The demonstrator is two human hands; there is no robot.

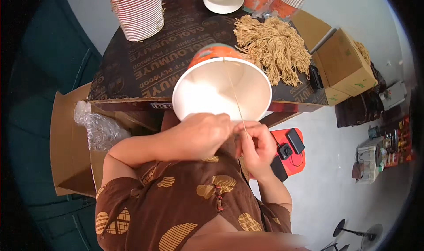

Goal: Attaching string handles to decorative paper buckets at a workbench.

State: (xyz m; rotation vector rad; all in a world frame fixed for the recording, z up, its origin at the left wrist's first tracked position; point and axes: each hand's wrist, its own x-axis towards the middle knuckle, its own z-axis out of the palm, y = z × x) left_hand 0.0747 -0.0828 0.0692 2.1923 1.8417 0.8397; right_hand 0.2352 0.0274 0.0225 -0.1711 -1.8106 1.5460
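A large paper bucket (207,55), white inside and orange outside, lies tilted at the table's near edge with its mouth facing me. Across that opening runs a thin tan string (234,92), from the far rim down to my right hand (256,147). The thumb and fingers of that hand are pinched on the string just below the near rim. Beside it, my left hand (203,134) is closed at the bucket's near rim, its knuckles up. Whatever its curled fingers grip is hidden.
A heap of tan strings (274,47) lies on the dark plywood table (132,76), beside a black object (315,77). Stacked paper buckets (137,12) stand at the far left. Open cardboard boxes (66,140) flank the table. A red stool (297,162) holds small black devices.
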